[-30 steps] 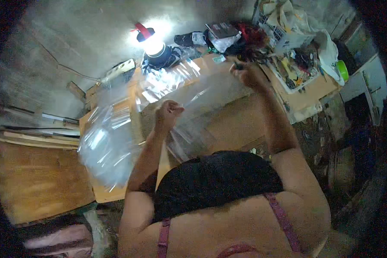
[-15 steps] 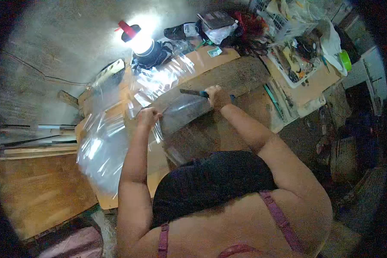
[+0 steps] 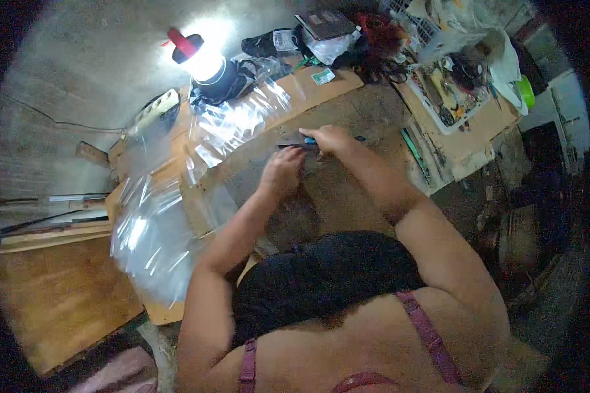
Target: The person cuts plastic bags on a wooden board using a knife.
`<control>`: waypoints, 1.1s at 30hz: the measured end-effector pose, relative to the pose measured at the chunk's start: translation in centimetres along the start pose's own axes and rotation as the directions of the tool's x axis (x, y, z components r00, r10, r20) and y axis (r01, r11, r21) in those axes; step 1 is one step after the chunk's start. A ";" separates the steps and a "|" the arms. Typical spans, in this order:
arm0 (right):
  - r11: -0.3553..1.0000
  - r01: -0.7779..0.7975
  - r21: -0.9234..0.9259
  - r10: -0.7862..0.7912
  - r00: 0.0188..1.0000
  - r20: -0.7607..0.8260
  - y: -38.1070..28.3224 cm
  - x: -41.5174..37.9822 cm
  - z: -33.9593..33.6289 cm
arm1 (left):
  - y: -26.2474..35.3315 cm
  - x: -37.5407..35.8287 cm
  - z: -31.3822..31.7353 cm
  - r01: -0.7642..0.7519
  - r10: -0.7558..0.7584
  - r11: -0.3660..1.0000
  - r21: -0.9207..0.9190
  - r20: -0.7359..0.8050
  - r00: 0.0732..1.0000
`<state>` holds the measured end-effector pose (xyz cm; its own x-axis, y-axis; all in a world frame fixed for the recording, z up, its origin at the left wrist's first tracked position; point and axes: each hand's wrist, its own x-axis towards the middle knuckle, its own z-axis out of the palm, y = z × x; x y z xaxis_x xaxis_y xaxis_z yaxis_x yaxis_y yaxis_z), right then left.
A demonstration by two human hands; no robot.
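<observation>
My right hand [image 3: 330, 139] is closed around the blue-and-black handle of a cutting tool [image 3: 310, 141], whose dark blade points left over the worn wooden board [image 3: 367, 108]. Just below the blade is my left hand [image 3: 284, 171], its fingers close to the tool; what they hold, if anything, is hidden. Strips of clear plastic [image 3: 233, 124] lie beyond my left hand. A larger pile of clear plastic [image 3: 154, 242] spreads at the left side of the work surface.
A bright lamp [image 3: 206, 69] stands at the back. The white tray [image 3: 449, 121] of small tools and parts sits at the back right, near a green ruler-like strip [image 3: 414, 150]. Wooden boards [image 3: 59, 288] lie at the far left.
My left hand has moved right, from the plastic to beside the tool. The clear sheet that lay between my hands has shifted left. My right hand still grips the tool.
</observation>
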<state>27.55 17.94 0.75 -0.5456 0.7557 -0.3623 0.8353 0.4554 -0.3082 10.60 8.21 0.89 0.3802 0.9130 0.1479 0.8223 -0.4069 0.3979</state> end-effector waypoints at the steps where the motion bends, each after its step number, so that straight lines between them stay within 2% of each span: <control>1: 1.000 0.007 0.001 -0.007 1.000 -0.022 -0.1 0.4 0.0 | 0.3 0.5 1.3 -0.095 0.096 0.989 0.118 -0.007 0.995; 2: 1.000 0.002 0.002 -0.002 1.000 -0.021 -0.1 0.5 0.0 | 0.2 0.7 2.4 -0.185 0.191 0.955 0.232 -0.004 0.982; 3: 1.000 0.006 -0.004 -0.006 1.000 0.016 -0.6 0.1 -0.9 | 0.6 1.1 2.0 -0.190 0.195 0.955 0.226 -0.001 0.981; 5: 1.000 0.000 -0.005 0.000 0.998 0.060 -0.5 -0.7 -1.0 | 1.1 1.6 1.2 -0.015 -0.033 0.967 0.253 0.184 0.982; 7: 0.998 -0.060 0.036 0.060 0.998 -0.009 -0.2 -1.4 -0.6 | 1.5 1.5 0.4 0.011 -0.061 0.970 0.244 0.199 0.978; 9: 0.990 -0.125 0.063 0.125 0.992 -0.003 -0.4 -4.1 -0.7 | 1.7 1.4 0.3 0.052 -0.119 0.957 0.285 0.225 0.967; 10: 0.979 -0.185 0.088 0.186 0.983 0.000 -0.6 -6.0 -0.6 | 1.5 1.2 0.5 0.046 -0.113 0.959 0.280 0.227 0.967; 12: 0.940 0.001 0.340 0.076 0.974 -0.211 0.7 -10.0 1.1 | 1.1 1.0 0.9 0.014 -0.050 0.963 0.268 0.129 0.990; 14: 0.922 -0.044 0.384 0.133 0.969 -0.208 0.7 -14.1 1.0 | 1.6 1.2 0.3 0.022 -0.052 0.969 0.244 0.117 0.992; 18: 0.913 -0.064 0.402 0.149 0.971 -0.185 0.7 -18.2 2.3 | 1.6 1.2 0.4 0.041 -0.081 0.969 0.242 0.158 0.984; 20: 0.915 0.076 0.395 0.058 0.947 -0.317 0.7 -18.5 3.3 | 1.8 1.3 0.2 0.040 -0.082 0.970 0.242 0.165 0.983; 24: 0.903 0.075 0.423 0.111 0.911 -0.397 -0.8 -17.8 3.3 | 1.8 1.3 0.2 0.040 -0.085 0.968 0.246 0.174 0.981; 26: 0.902 0.169 0.397 0.078 0.841 -0.535 -0.1 -16.2 5.1 | 1.8 1.3 0.2 0.036 -0.083 0.967 0.253 0.179 0.980; 30: 0.939 0.185 0.291 0.041 0.778 -0.627 -0.9 -12.8 6.2 | 1.7 1.2 0.3 0.051 -0.089 0.967 0.251 0.144 0.985; 33: 0.932 0.098 0.350 0.142 0.788 -0.598 -2.0 -11.6 6.0 | 1.6 1.1 0.4 0.057 -0.088 0.973 0.222 0.131 0.988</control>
<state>31.78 5.43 0.32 -0.2709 0.9423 0.1969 0.7010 0.3333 -0.6305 12.49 8.50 1.33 0.3586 0.9335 -0.0074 0.9161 -0.3504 0.1949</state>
